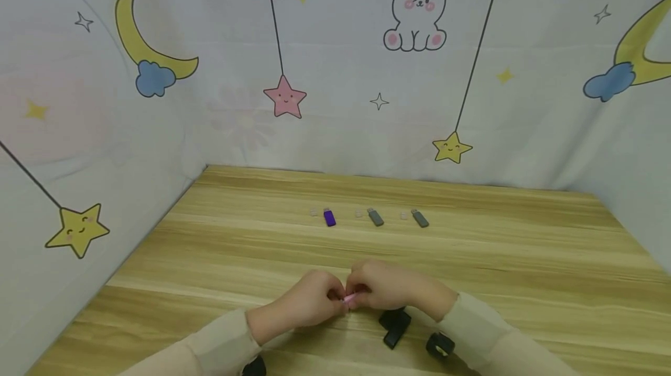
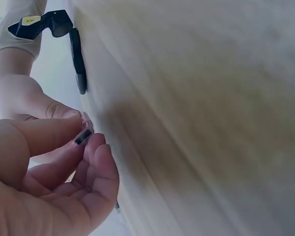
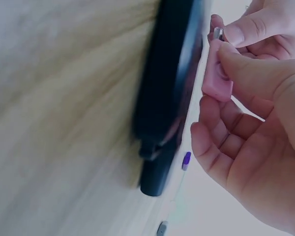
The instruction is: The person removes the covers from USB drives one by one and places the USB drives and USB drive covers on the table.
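Note:
Both hands meet low over the table, around a pink USB flash drive point(image 3: 217, 81). My right hand point(image 1: 385, 283) pinches its pink body between thumb and fingers; in the right wrist view the metal plug point(image 3: 218, 33) points to the left hand. At that plug end, my left hand point(image 1: 314, 300) pinches a small clear cap point(image 2: 86, 118), mostly hidden by the fingertips. The plug's dark opening point(image 2: 83, 136) shows beside the left thumb. Further back lie a purple flash drive point(image 1: 329, 217) and two grey ones point(image 1: 375, 217), with plugs uncovered.
Small clear caps point(image 1: 313, 212) lie to the left of each drive in the row. Black wrist devices point(image 1: 396, 328) show below the right forearm, and another dark part point(image 1: 254, 366) under the left sleeve. The wooden table point(image 1: 498, 248) ends at a printed cloth backdrop point(image 1: 341, 137).

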A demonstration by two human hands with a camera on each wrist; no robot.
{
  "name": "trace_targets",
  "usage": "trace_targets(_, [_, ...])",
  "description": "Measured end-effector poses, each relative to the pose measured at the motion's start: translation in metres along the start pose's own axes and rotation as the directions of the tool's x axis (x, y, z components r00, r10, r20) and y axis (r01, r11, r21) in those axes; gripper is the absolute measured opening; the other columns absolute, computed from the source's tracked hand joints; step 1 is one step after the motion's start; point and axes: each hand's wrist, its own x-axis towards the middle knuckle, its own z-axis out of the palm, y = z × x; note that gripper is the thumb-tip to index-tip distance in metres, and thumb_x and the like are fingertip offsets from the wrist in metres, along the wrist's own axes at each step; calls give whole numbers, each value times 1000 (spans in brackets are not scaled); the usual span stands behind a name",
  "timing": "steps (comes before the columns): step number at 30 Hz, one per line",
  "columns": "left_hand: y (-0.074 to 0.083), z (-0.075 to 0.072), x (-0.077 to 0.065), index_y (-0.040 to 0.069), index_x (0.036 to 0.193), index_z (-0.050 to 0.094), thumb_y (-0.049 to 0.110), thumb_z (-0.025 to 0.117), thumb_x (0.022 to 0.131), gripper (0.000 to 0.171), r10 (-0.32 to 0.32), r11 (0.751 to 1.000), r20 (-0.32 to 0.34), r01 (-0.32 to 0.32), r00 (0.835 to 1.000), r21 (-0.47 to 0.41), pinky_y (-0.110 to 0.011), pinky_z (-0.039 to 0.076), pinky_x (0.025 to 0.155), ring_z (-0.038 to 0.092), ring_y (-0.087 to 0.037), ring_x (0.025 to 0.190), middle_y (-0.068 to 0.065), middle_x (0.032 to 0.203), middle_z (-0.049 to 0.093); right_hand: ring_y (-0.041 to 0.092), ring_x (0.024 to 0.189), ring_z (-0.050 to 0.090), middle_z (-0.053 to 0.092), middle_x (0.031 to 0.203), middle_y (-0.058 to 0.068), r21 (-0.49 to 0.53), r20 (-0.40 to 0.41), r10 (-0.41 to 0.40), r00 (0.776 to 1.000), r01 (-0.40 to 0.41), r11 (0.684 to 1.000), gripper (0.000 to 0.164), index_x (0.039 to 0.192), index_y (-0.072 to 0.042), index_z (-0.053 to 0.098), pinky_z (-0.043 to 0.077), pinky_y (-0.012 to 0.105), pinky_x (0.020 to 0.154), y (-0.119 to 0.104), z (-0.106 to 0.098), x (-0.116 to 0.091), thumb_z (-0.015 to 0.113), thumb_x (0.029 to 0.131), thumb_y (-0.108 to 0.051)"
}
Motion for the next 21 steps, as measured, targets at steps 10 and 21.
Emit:
trace_targets(10, [4, -4, -5, 6, 85, 74, 10, 68, 88, 7, 38, 999, -81, -41, 996, -34, -21, 47, 64, 54, -3, 71, 0, 82, 70, -2, 72, 48, 60, 83, -8, 95, -129, -10, 992, 22, 995, 12, 97, -8, 74, 47, 16, 65, -9, -7, -14, 64, 93, -16])
trace_targets(21, [15, -2, -12, 2, 88, 74, 7, 68, 89, 8, 109, 984, -60, -116, 992, -136, -17, 49, 62, 54, 1, 69, -4, 84, 71, -6, 66, 43, 53, 72, -10, 55, -260, -161, 952, 181, 982, 12, 90, -11, 76, 41, 11, 56, -15, -4, -33, 65, 93, -17])
